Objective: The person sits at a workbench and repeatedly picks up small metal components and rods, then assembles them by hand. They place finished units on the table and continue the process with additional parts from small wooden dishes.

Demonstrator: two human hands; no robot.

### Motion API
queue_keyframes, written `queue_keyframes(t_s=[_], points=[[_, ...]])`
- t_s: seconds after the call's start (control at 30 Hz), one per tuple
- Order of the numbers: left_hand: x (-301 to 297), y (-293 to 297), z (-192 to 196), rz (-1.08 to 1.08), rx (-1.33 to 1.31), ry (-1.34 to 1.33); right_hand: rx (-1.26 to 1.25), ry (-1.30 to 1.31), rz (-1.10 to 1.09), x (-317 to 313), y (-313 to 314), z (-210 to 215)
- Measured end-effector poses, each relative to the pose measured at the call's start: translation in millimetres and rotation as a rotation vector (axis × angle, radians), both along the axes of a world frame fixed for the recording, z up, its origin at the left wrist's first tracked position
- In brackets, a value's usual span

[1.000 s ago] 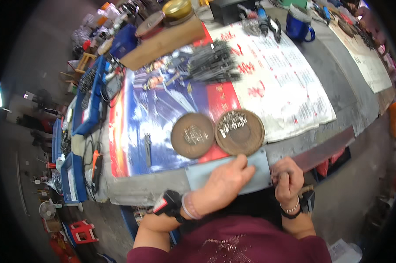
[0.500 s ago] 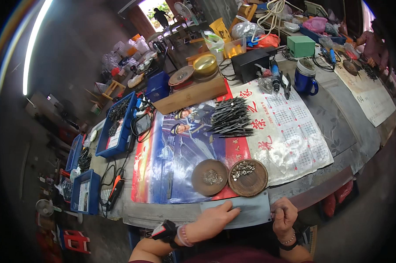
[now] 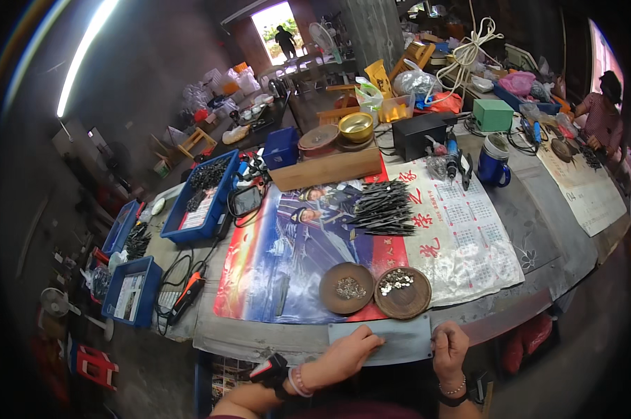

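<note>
My left hand (image 3: 345, 356) rests over a grey metal plate (image 3: 406, 334) at the table's front edge. Its thumb and fingers are pinched together, and anything between them is too small to name. At the plate's right end is my right hand (image 3: 450, 351), closed with the fingers curled in; what they hold, if anything, is hidden. Just beyond the plate are two round brown dishes. The left dish (image 3: 335, 302) has small shiny bits in it, and the right dish (image 3: 415, 302) contains small silvery pieces. Farther back lies a pile of thin black strips (image 3: 385, 209) on a printed poster (image 3: 249, 279).
Blue trays (image 3: 163, 230) and a corded orange-black tool (image 3: 187, 299) line the left side. At the back are a wooden block (image 3: 326, 172), a brass bowl (image 3: 356, 127), a black box (image 3: 419, 136) and a blue mug (image 3: 494, 164). Another person (image 3: 602, 122) sits far right.
The whole view has tilted, so the table sits slightly lower in the picture. My hands stay closed at nearly the same places on the plate, with the left fingers shifted slightly.
</note>
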State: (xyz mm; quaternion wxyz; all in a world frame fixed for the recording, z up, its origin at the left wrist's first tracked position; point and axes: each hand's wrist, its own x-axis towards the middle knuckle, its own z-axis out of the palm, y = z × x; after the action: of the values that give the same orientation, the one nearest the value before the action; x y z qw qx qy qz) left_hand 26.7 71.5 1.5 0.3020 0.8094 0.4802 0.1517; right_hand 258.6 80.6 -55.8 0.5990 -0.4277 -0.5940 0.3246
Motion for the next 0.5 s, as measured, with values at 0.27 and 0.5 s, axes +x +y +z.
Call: queue_keyframes(t_s=[0.27,0.5], points=[[8,-72,-1,0.284,-0.412,-0.939,-0.174,0.090,0.359,-38,-31,37],[20,-92,-13,0.362,-0.445,-1.254,0.130,0.028,0.364,-67,-28,52]])
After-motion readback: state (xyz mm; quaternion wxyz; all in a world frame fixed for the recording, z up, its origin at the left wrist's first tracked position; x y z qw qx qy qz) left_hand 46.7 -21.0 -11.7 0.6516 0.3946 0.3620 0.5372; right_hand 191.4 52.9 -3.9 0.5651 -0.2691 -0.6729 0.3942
